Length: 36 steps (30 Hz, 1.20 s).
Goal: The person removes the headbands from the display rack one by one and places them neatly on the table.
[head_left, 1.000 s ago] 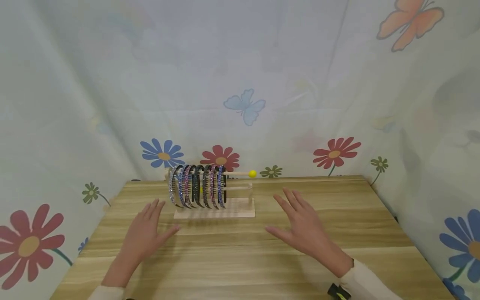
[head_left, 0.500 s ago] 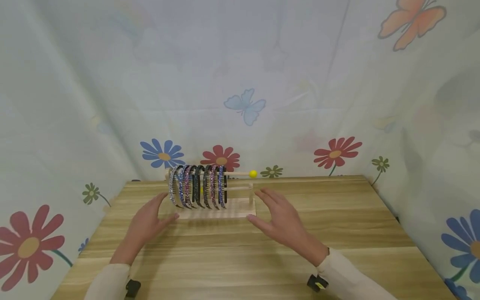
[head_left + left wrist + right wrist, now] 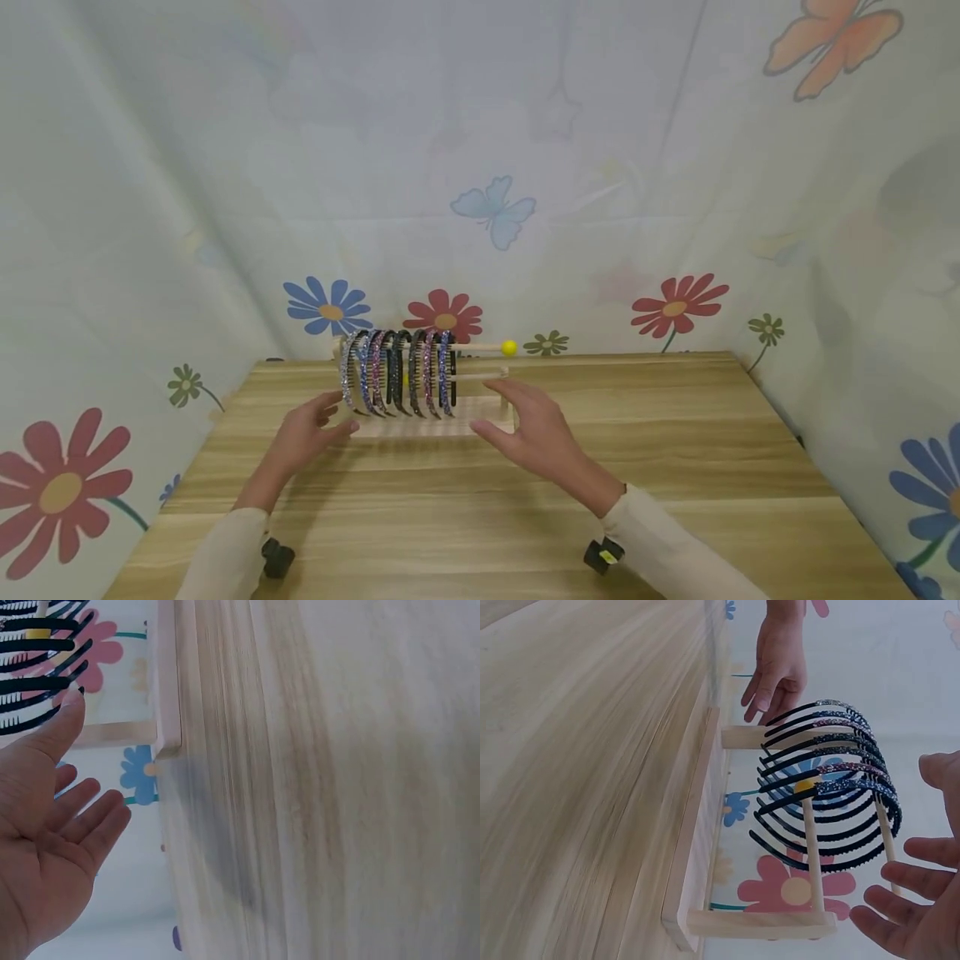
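Observation:
Several glittery toothed headbands (image 3: 415,375), in silver, blue, pink and black, hang side by side on a wooden rack (image 3: 480,415). They crowd its left part. My left hand (image 3: 302,435) is at the rack's left end, fingers loosely bent and holding nothing. In the left wrist view its thumb overlaps the headband tips; whether it touches them I cannot tell. My right hand (image 3: 542,433) is at the rack's right end, thumb and fingers spread apart. The right wrist view shows its fingers (image 3: 911,881) beside the rack's rods, with nothing in the palm.
The rack stands near the back of a wood-grain table (image 3: 465,517). Behind the table hangs a pale cloth (image 3: 375,167) printed with flowers and butterflies. A yellow ball (image 3: 509,347) caps the upper rod's right end.
My right hand has moved left, up to the rack's right end. The left hand has shifted slightly right and its fingers have bent more. Rack and headbands stay in place.

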### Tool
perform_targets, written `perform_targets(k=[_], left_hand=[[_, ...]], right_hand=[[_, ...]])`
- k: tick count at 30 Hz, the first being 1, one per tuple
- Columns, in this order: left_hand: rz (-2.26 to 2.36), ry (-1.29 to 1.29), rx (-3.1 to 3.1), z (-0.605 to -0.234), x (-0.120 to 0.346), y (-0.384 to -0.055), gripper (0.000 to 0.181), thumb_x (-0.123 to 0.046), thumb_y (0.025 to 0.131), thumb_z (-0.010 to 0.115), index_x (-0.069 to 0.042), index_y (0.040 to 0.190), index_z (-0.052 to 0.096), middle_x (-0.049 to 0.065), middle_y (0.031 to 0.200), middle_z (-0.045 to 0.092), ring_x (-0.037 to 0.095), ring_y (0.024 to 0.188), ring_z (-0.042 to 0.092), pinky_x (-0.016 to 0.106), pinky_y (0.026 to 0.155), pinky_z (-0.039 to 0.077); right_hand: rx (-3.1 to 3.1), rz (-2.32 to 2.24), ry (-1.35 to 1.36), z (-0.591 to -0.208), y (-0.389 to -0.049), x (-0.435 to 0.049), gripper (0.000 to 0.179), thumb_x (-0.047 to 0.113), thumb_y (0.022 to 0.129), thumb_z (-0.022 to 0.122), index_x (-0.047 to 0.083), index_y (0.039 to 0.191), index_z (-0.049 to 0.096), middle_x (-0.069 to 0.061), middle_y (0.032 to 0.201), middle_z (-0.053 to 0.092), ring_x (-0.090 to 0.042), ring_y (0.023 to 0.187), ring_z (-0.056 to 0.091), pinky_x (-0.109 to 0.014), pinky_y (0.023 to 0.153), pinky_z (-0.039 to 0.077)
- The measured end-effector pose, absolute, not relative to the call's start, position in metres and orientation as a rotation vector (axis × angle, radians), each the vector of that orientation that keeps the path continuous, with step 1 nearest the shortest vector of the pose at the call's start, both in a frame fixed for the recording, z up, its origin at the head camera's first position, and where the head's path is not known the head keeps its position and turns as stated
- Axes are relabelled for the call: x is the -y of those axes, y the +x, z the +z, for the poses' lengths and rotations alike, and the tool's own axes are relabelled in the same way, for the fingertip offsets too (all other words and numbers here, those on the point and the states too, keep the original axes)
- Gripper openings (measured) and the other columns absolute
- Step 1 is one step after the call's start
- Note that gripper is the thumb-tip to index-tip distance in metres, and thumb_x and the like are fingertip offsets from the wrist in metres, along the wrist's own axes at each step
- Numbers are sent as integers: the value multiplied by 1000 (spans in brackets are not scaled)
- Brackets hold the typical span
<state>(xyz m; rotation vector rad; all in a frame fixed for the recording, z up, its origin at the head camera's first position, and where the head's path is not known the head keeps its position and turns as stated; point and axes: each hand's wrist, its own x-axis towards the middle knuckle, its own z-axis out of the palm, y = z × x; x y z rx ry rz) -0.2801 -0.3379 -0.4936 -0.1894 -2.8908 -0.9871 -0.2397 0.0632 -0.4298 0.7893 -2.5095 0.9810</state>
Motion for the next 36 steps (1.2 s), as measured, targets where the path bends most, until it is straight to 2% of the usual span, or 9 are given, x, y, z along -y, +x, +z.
perform_targets(k=[5,12,18,24,29,36], left_hand=[[-1143,-186,2873,-499,335,-283,74,-36,96,72,2,152,42,30,151,46,51,129,55,57,102,52],[-1263,-144,2868,-503,328,-285,71,-32,97,72,5,150,43,31,152,45,50,130,55,56,104,51],[-1282,-101,2863,-508,325,-286,67,-32,98,71,5,148,46,30,150,47,48,129,56,55,103,52],[-1292,-105,2845,-511,321,-288,54,-30,97,73,1,138,58,28,144,54,46,126,59,54,103,52],[-1301,-76,2831,-514,321,-291,44,-27,96,74,1,128,64,28,137,60,46,124,61,52,101,54],[-1273,-96,2827,-518,321,-293,38,-24,95,75,3,122,67,29,129,65,46,120,64,52,100,55]], right_hand=[[2523,1057,784,-431,-248,-53,58,50,95,70,17,142,62,-2,138,65,-27,132,59,-53,107,49],[2533,1192,802,-432,-254,-42,56,46,96,70,16,142,61,-3,139,64,-25,125,62,-50,95,57],[2520,1282,823,-436,-258,-36,56,46,98,68,14,142,60,-5,138,65,-23,117,65,-48,94,58],[2483,1362,815,-438,-260,-30,55,47,98,68,11,138,63,-5,131,69,-20,112,67,-40,88,60],[2470,1456,804,-439,-263,-25,53,46,97,68,10,136,65,-9,126,71,-24,109,69,-39,85,61],[2476,1577,743,-442,-268,-17,48,43,97,70,12,134,66,-2,120,73,-16,106,69,-29,82,60]])
